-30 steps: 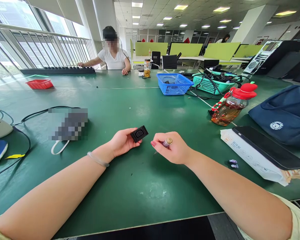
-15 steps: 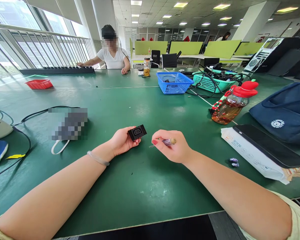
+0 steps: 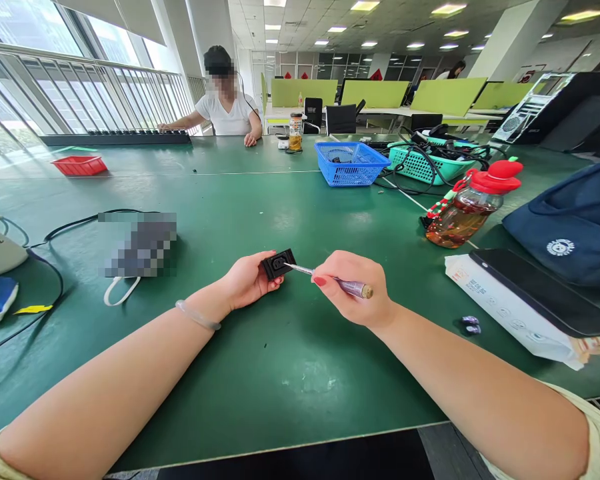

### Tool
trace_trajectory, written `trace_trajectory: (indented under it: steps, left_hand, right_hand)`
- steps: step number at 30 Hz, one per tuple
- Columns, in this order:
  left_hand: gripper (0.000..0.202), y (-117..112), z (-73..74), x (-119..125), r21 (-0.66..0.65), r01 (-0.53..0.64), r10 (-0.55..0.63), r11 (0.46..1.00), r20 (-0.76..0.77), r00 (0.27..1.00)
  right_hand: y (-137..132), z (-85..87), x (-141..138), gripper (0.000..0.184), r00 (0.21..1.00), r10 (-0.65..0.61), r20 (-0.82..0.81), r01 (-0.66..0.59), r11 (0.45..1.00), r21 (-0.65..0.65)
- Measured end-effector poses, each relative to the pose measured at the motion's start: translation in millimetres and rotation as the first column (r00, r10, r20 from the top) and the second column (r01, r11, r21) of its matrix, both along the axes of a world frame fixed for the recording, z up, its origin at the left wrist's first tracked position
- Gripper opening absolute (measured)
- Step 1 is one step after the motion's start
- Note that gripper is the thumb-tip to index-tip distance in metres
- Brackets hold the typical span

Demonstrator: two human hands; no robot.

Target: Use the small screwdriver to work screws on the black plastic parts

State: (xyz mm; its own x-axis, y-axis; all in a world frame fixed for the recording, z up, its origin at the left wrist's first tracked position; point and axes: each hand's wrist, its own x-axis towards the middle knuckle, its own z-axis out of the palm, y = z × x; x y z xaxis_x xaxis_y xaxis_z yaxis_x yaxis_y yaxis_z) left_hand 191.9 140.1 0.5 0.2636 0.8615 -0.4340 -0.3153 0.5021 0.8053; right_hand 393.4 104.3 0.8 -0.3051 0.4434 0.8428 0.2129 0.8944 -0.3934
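Observation:
Between the fingers and thumb of my left hand is a small black power socket module, its slotted face turned up and toward me. My right hand is closed around a slim screwdriver with a purplish see-through handle and a tan end. Its thin metal shaft points left, and the tip meets the face of the socket near its openings. Whether the tip sits inside an opening is too small to tell. Both hands are just above the green table.
A blue basket and a green basket full of cables stand farther back. To the right are a red-lidded bottle, a phone on a white packet and a navy bag. Across the table sits a person.
The screwdriver has swung round in my right hand, so its shaft now shows and its tip is at the socket. My left hand keeps hold of the socket, tilted slightly differently.

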Motion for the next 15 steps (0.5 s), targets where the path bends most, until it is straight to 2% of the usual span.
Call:
trace_trajectory:
  steps: [7,11,13,15]
  left_hand:
    - [0.022,1,-2.0,1,0.011,-0.003,0.004,1.0,-0.017,1.0]
    - [0.021,-1,-4.4,1,0.038,0.0,0.002,0.999,-0.048,0.999]
    - [0.02,-4,-7.3,2,0.15,0.009,0.006,0.989,-0.106,0.994]
    - [0.018,-8,-10.7,3,0.348,0.067,0.024,0.935,-0.25,0.968]
  right_hand:
    - [0,0.7,0,0.02,0.986,-0.036,0.162,0.042,0.998,-0.037]
    - [-3,3.5,0,0.025,0.958,-0.041,0.284,0.043,0.999,-0.003]
    - [-4,4.7,0,0.027,0.945,-0.047,0.323,0.038,0.999,0.032]
    - [-4,5.6,0,0.03,0.943,-0.055,0.33,0.039,0.998,0.057]
